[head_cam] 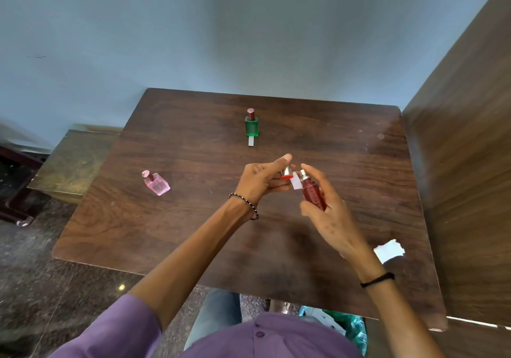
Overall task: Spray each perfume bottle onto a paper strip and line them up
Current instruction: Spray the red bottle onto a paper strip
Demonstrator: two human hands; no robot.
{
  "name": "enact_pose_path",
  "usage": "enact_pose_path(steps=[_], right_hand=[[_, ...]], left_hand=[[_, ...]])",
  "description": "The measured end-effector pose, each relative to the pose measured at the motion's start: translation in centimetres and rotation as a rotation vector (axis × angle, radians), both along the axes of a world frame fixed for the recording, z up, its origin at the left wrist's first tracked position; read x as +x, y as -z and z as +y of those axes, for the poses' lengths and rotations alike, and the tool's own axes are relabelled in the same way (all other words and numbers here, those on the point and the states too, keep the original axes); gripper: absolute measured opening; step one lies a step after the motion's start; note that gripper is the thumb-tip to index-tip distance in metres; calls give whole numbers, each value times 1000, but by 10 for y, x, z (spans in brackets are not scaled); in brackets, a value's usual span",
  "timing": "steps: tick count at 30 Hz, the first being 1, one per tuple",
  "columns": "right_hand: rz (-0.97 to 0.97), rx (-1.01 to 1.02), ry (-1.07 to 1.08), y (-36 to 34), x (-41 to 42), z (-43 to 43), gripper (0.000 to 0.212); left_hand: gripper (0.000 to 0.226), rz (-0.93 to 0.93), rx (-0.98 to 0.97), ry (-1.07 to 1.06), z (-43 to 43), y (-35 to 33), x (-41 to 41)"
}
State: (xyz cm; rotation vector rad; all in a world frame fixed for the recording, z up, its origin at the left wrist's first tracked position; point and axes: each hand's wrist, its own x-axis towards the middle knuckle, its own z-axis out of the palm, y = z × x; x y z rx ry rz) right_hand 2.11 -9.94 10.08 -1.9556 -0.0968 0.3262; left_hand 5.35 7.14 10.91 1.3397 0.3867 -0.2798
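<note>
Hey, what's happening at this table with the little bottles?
A person is testing perfumes on paper strips. The right hand holds an uncapped red bottle, nozzle aimed at a paper strip pinched in the left hand, which also holds the red cap. A green bottle stands capped on the table with a strip at its base. A pink bottle stands apart, capped, no strip by it.
</note>
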Motion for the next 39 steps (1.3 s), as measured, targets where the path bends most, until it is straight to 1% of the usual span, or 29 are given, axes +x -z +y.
enact_pose_path(steps=[1, 4, 8, 10, 15, 21, 24, 26, 30, 33, 39], right_hand=[[-47, -100, -12, 1, 0, 2, 71], [-107, -234, -23, 4, 0, 8, 72], [-182, -354, 12, 9, 0, 13, 76], [-219, -404, 23, 12, -1, 15, 77], [-255, -504, 35, 17, -1, 18, 78], [-264, -564, 17, 18, -3, 19, 80], [-264, -577, 11, 18, -4, 20, 80], [-263, -562, 15, 18, -5, 21, 77], [-252, -494, 57, 19, -7, 21, 75], [-254, -504, 75, 16, -9, 18, 78], [-285, -520, 76, 13, -12, 14, 77]], left_hand=[[43, 3, -17, 7, 0, -1, 0], [47, 26, -64, 24, -2, -3, 0], [36, 84, -129, -4, -1, -3, 2], [34, 111, -151, -14, 0, -2, 3], [44, 146, -169, -26, 1, -2, 3], [47, 152, -175, -19, 3, -2, 3], [43, 157, -175, -9, 4, -1, 2], [39, 158, -187, -4, 5, -2, 1], [38, 155, -211, 11, 6, -3, 1], [36, 144, -219, 24, 8, -3, 1], [37, 136, -213, 62, 8, -3, 1]])
